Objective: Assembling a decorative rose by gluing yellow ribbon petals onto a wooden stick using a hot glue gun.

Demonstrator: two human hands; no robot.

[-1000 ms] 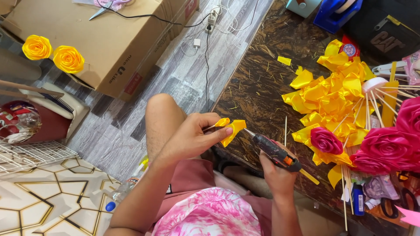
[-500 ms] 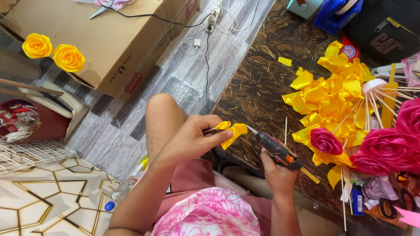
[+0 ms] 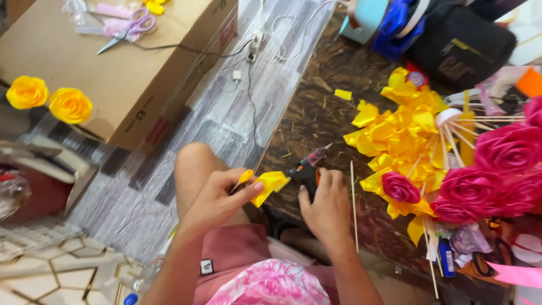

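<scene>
Head view: the left hand (image 3: 217,197) pinched a folded yellow ribbon petal (image 3: 270,183) between thumb and fingers, petal sticking out to the right of the fingertips, a smaller yellow tip (image 3: 246,176) showing just above the thumb. Petal hung over the near-left edge of the dark wooden table (image 3: 316,113), just beside the glue gun (image 3: 307,168). The right hand (image 3: 326,206) was wrapped around the glue gun's black body, fingers curled shut on it, nozzle pointing up and right, away from the petal; gun's rear almost touching the petal, contact hard to tell. Both forearms came up from the bottom edge, left one over a bare knee (image 3: 195,164), wrists bent inward toward each other.

A thin wooden skewer (image 3: 354,206) lay on the table just right of the right hand. Further right, a pile of yellow petals (image 3: 401,130) and pink ribbon roses (image 3: 502,169) crowded the right side of the table. Bare table showed between the hands and the far-left corner, with one loose yellow scrap (image 3: 342,94) there.

Left of the table, grey plank floor (image 3: 214,124), then a cardboard box (image 3: 107,68) with scissors (image 3: 127,28) on top and two yellow roses (image 3: 48,99) at its left edge.
</scene>
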